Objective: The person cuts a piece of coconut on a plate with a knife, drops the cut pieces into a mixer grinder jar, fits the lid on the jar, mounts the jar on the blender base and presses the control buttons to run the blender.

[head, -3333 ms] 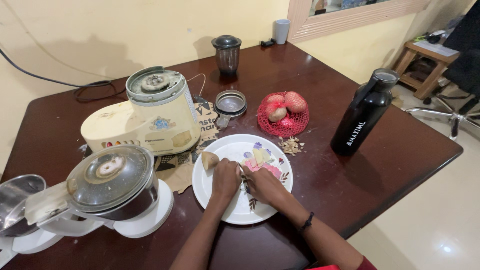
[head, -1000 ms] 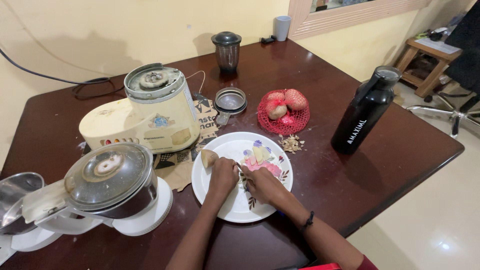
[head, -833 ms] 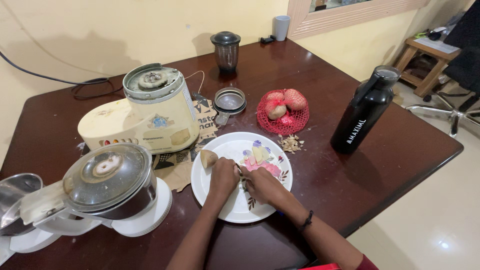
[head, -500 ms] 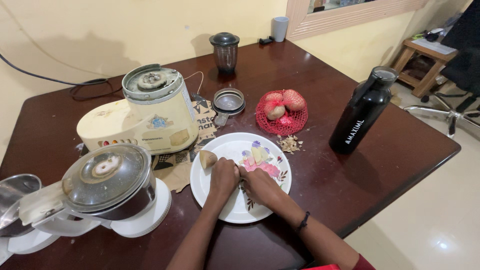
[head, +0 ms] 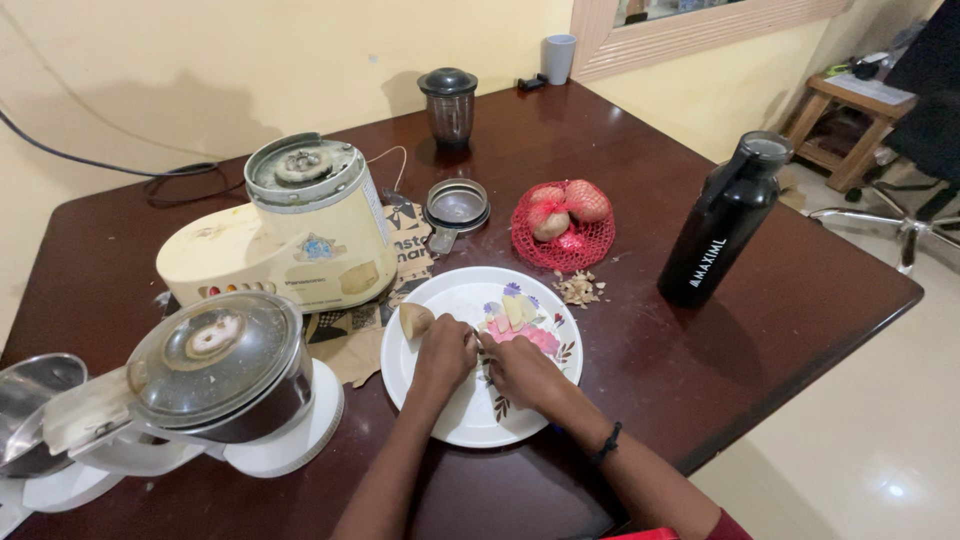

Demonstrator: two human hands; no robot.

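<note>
While both hands meet over the plate (head: 455, 300) | left hand (head: 445, 350) curled beside potato piece (head: 414, 319) | right hand (head: 520, 368) closed, contents hidden | slices (head: 517, 310) far-right on plate

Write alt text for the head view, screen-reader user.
Seen from above, a person's left hand and right hand meet, working on something small over a white floral plate that holds pale slices and a larger brown-skinned chunk, on a dark wooden table. Around the plate stand a cream mixer base, a lidded steel jar, a red net bag and a black bottle.
</note>
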